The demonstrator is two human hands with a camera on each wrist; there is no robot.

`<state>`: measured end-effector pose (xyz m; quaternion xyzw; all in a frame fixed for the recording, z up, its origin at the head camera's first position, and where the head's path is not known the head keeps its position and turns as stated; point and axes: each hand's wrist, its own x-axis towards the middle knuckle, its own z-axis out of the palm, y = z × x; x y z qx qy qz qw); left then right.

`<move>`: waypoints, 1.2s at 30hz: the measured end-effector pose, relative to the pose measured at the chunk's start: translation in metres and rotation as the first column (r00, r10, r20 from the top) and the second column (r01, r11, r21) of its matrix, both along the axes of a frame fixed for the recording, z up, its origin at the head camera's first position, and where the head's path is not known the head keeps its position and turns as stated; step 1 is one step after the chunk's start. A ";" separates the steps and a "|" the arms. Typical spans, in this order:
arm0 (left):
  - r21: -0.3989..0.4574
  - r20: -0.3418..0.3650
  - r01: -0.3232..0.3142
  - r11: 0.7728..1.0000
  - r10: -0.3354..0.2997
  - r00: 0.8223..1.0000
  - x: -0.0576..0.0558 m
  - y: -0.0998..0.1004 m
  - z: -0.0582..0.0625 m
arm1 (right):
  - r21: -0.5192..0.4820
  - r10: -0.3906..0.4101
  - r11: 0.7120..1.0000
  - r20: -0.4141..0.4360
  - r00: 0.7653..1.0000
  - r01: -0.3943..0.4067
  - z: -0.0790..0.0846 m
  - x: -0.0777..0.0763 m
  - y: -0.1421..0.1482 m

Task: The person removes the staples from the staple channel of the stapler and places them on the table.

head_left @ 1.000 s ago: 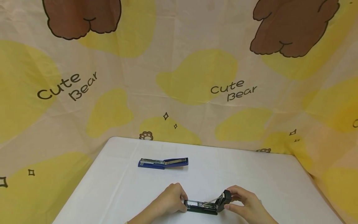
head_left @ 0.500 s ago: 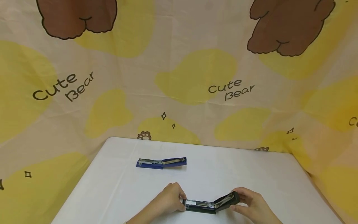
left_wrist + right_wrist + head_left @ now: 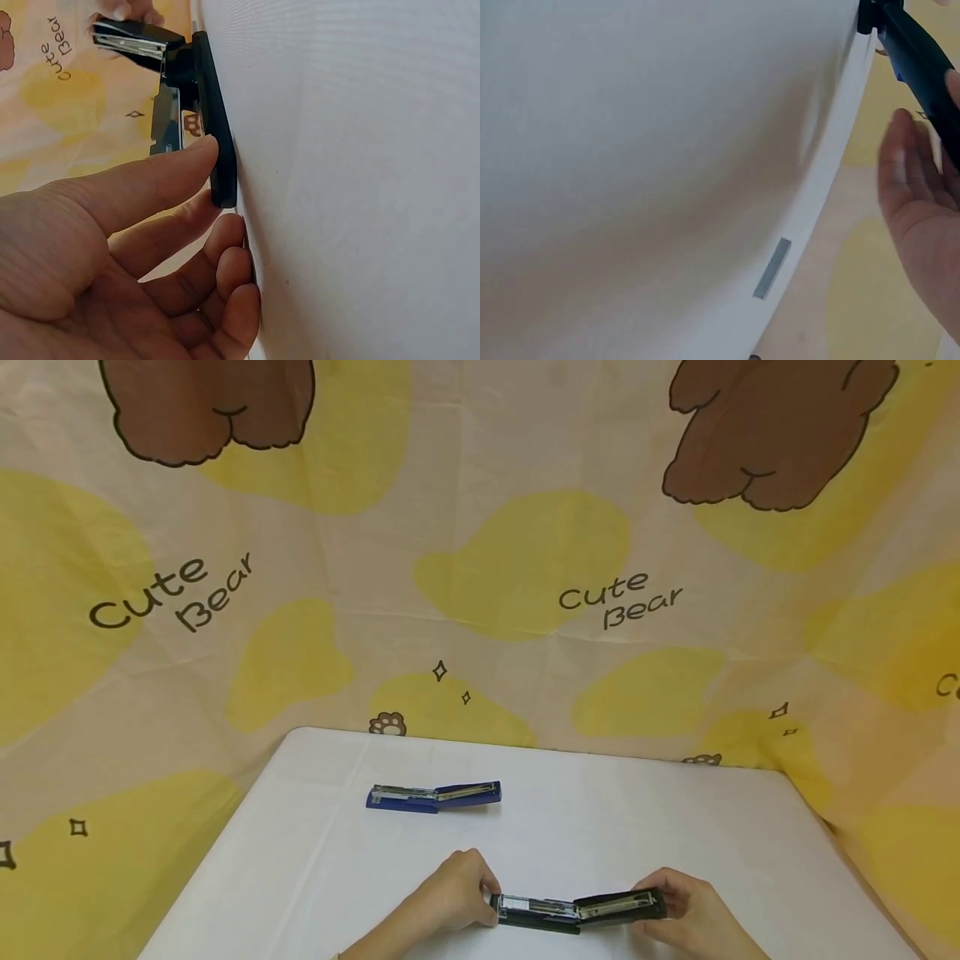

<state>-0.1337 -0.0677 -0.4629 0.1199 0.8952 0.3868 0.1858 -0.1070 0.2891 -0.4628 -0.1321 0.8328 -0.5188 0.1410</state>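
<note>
A black stapler lies at the front of the table, its top arm swung far back to the right and the metal magazine exposed. My left hand pinches the left end of its base; the left wrist view shows the thumb on one side of the base and a finger on the other. With my right hand I hold the far end of the raised arm, between thumb and fingers. From the right wrist view, the smooth outer side of that arm shows. Further back sits a blue stapler, likewise unfolded.
A short grey strip, perhaps a row of staples, lies on the white table near the right hand. Behind the table hangs a patterned cloth with bear prints.
The stapler's top arm has swung outward and down to the right with my right hand, and its spring part has lain into the arm. My left hand has kept its hold on the base.
</note>
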 end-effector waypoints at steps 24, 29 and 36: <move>-0.004 0.003 -0.003 1.000 0.003 1.000 -0.002 0.000 -0.003 | 0.142 0.094 0.989 -0.432 0.897 -0.035 0.051 -0.010 0.012; -0.001 -0.002 -0.001 1.000 0.001 1.000 -0.002 0.000 -0.002 | 0.094 0.080 0.995 -0.400 0.913 -0.047 0.057 -0.008 -0.003; -0.005 0.005 -0.006 1.000 0.006 1.000 -0.002 0.000 -0.002 | 0.026 0.069 0.998 -0.321 0.945 -0.064 0.053 -0.006 -0.032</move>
